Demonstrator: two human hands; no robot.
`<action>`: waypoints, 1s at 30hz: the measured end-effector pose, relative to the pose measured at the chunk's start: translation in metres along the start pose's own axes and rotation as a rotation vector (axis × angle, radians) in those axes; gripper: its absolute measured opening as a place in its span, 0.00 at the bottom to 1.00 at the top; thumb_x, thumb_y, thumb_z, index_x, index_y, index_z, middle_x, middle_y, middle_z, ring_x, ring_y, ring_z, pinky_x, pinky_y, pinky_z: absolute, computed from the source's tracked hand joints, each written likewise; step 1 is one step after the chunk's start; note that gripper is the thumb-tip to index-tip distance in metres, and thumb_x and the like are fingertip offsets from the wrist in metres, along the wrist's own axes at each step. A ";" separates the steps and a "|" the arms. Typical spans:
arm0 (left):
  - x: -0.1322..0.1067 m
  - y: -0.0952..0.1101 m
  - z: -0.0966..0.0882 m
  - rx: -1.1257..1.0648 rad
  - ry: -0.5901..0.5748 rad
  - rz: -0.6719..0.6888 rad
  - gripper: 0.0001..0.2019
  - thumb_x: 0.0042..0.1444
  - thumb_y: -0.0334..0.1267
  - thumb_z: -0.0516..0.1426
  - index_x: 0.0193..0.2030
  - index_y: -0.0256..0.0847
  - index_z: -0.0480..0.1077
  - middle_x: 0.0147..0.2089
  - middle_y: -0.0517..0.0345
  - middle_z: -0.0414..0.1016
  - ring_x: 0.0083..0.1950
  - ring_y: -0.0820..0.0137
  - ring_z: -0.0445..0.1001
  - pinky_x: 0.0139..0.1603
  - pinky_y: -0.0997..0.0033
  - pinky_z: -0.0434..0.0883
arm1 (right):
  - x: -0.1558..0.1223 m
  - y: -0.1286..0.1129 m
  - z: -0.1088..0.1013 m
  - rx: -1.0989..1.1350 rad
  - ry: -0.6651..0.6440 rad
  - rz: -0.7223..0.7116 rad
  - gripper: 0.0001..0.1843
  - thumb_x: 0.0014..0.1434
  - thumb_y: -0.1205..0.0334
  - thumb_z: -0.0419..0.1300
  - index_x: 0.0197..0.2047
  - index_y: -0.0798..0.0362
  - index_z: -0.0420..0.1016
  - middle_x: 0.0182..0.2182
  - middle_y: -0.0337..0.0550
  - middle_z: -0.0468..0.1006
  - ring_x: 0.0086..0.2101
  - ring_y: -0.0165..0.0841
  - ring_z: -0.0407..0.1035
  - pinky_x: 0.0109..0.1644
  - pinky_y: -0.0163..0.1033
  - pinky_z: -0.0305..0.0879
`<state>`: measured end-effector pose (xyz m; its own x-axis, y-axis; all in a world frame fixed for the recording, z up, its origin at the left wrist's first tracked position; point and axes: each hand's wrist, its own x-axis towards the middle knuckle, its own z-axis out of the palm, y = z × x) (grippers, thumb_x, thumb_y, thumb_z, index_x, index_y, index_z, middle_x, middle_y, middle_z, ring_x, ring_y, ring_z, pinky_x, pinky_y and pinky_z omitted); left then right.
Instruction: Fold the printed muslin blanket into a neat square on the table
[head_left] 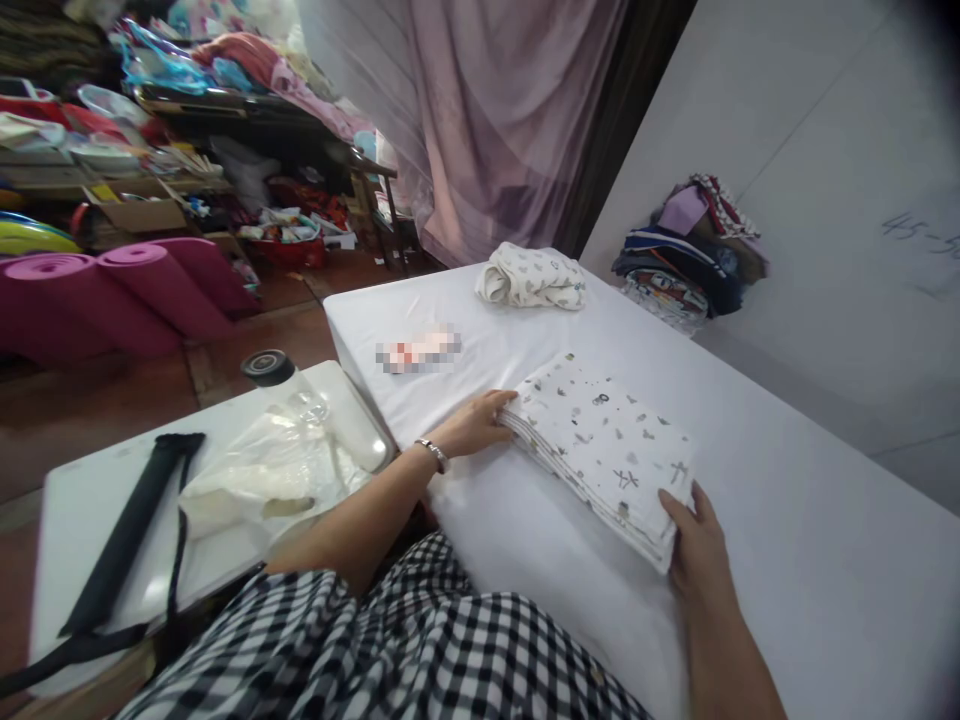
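Note:
A folded white cloth [600, 420] with small grey and greenish prints lies in several layers on a white-covered table [787, 500]. My left hand [480, 420], with a bracelet at the wrist, grips its left corner. At the right near corner, my right hand [699, 540] pinches the layers, thumb on top and the other fingers at the edge. Farther back on the table rests a loosely rolled cloth [536, 277] with a similar print, out of reach of both hands. A small blurred pinkish item [420, 348] lies left of the folded cloth.
On a lower white table [82, 510] at the left are a clear plastic bag [255, 460], a black strap-like item [127, 540] and a black-capped container [268, 368]. Stacked clothes [682, 260] stand by the wall. Rolled pink mats [150, 290] and a pink curtain [510, 120] are behind.

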<state>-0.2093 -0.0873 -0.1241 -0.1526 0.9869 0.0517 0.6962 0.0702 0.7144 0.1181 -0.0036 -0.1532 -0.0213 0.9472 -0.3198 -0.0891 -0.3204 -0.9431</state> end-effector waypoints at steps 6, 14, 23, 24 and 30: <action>0.010 0.011 0.013 0.038 0.104 -0.081 0.28 0.48 0.36 0.56 0.58 0.43 0.59 0.55 0.55 0.65 0.52 0.65 0.66 0.53 0.70 0.62 | -0.001 0.001 -0.001 0.006 0.000 -0.029 0.48 0.38 0.60 0.69 0.61 0.48 0.53 0.44 0.44 0.74 0.38 0.39 0.72 0.43 0.46 0.70; 0.024 0.001 0.017 0.262 0.153 -0.116 0.19 0.51 0.29 0.48 0.51 0.40 0.66 0.50 0.53 0.70 0.51 0.65 0.67 0.52 0.69 0.62 | -0.009 -0.011 -0.001 -0.038 0.074 -0.106 0.47 0.36 0.61 0.70 0.59 0.46 0.57 0.37 0.40 0.76 0.34 0.35 0.72 0.42 0.42 0.70; 0.015 -0.002 0.011 0.162 0.114 -0.064 0.23 0.48 0.36 0.53 0.53 0.43 0.64 0.51 0.57 0.70 0.47 0.67 0.69 0.49 0.71 0.64 | -0.004 -0.001 -0.009 -0.045 -0.042 0.010 0.46 0.38 0.59 0.69 0.60 0.44 0.55 0.38 0.39 0.76 0.32 0.35 0.73 0.40 0.44 0.70; 0.014 -0.001 0.011 0.159 0.115 -0.059 0.24 0.48 0.37 0.54 0.54 0.43 0.63 0.52 0.57 0.69 0.48 0.66 0.69 0.49 0.71 0.63 | -0.005 -0.002 -0.008 -0.046 -0.044 0.013 0.47 0.38 0.59 0.69 0.60 0.44 0.54 0.38 0.39 0.76 0.32 0.36 0.73 0.39 0.43 0.71; 0.017 0.000 0.017 0.361 0.137 -0.065 0.16 0.50 0.32 0.50 0.47 0.42 0.65 0.47 0.55 0.71 0.49 0.65 0.67 0.48 0.68 0.63 | -0.009 -0.003 -0.007 -0.138 0.000 -0.050 0.53 0.36 0.58 0.70 0.63 0.44 0.48 0.39 0.41 0.76 0.34 0.36 0.73 0.39 0.41 0.71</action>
<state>-0.2003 -0.0679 -0.1355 -0.2798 0.9519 0.1245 0.8801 0.2025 0.4295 0.1250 -0.0110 -0.1482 -0.0203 0.9621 -0.2721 0.0475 -0.2709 -0.9614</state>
